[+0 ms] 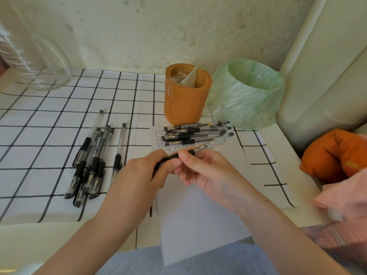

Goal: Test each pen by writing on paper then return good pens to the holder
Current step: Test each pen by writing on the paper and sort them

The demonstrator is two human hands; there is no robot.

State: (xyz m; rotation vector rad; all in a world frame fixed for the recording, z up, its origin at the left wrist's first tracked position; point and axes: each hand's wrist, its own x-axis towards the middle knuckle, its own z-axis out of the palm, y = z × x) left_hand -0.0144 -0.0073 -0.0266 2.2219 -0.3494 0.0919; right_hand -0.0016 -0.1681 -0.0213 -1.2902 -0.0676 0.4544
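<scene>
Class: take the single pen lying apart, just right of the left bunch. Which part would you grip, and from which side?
Probably the clear barrel of the single pen, pinched from above across its width. It lies flat on the checked cloth, bare cloth on both sides there, while its near end sits close to the left hand.
</scene>
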